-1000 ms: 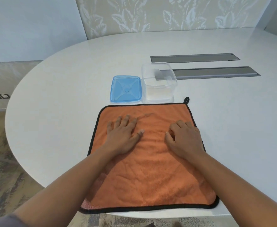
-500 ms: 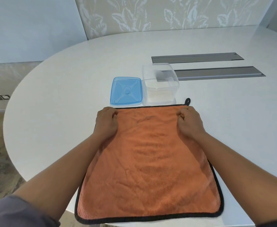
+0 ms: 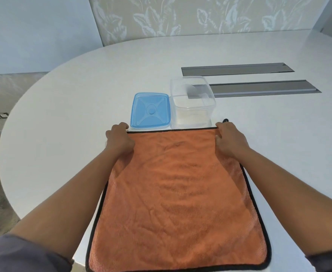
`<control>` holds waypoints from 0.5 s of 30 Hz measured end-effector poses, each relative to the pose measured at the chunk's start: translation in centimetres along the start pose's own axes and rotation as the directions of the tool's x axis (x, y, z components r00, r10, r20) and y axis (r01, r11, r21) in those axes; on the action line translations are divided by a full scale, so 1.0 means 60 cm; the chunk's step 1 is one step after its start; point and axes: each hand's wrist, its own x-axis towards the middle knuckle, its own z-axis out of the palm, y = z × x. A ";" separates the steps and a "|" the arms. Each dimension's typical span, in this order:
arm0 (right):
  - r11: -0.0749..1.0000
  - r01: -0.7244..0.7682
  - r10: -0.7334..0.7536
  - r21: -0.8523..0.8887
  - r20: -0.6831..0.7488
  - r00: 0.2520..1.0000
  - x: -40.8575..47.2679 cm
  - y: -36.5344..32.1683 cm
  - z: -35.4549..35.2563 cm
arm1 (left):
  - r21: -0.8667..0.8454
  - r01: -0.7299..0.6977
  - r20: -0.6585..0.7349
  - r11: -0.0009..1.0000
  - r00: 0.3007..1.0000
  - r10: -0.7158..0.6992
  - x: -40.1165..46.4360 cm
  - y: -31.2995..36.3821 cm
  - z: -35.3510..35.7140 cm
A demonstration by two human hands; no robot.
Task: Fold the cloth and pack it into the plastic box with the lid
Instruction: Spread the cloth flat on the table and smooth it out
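An orange cloth (image 3: pixel 179 193) with black trim lies spread flat on the white table, its near edge hanging over the table's front. My left hand (image 3: pixel 119 139) grips the cloth's far left corner and my right hand (image 3: pixel 229 141) grips the far right corner, beside a small black hanging loop (image 3: pixel 225 120). Just beyond the cloth's far edge stands the clear plastic box (image 3: pixel 192 104), open and upright. Its blue lid (image 3: pixel 150 110) lies flat on the table to the box's left.
The white oval table (image 3: pixel 83 114) has two grey recessed strips (image 3: pixel 263 88) behind and right of the box. A patterned wall panel rises behind the table. Floor and wall sockets show at the far left.
Both hands moved from lying flat on the middle of the cloth out to its far corners and closed on them. The cloth's far edge now sits close to the box and lid.
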 end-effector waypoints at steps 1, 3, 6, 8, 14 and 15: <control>0.999 0.024 -0.023 -0.022 0.034 0.999 0.003 0.000 -0.003 | 0.035 -0.005 0.021 0.999 1.000 0.005 0.002 0.001 -0.002; 0.997 0.057 -0.051 -0.049 0.107 0.993 0.007 -0.002 -0.010 | 0.092 -0.031 0.048 0.995 0.999 0.026 0.005 0.001 -0.008; 0.995 0.074 -0.061 -0.072 0.175 0.983 0.008 -0.011 -0.021 | 0.178 -0.089 0.080 0.980 0.994 0.075 0.005 0.004 -0.018; 0.991 0.079 -0.059 -0.106 0.186 0.981 0.007 -0.019 -0.028 | 0.238 -0.109 0.081 0.965 0.992 0.092 0.002 0.007 -0.025; 0.984 -0.006 0.020 -0.177 0.077 0.997 -0.009 -0.044 -0.052 | 0.390 -0.137 0.073 0.911 0.990 0.118 -0.003 0.012 -0.049; 0.984 -0.022 0.030 -0.176 0.042 0.999 -0.012 -0.046 -0.054 | 0.413 -0.133 0.080 0.901 0.991 0.110 -0.005 0.014 -0.054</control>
